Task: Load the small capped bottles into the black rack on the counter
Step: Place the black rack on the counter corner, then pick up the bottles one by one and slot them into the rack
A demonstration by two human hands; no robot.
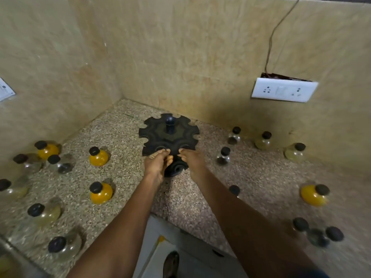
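The black rack, a round carousel with notched slots and a centre knob, stands in the counter's corner with no bottle in it. My left hand and my right hand both grip its near edge, thumbs on top. Small round bottles with black caps stand scattered on the counter. Yellow-filled ones are at the left and at the right. Clear or pale ones are at the left and beyond the rack at the right.
The speckled granite counter meets beige tiled walls at the back and left. A white socket plate with a cable hangs on the right wall. The counter's front edge runs under my forearms, with floor and a foot below.
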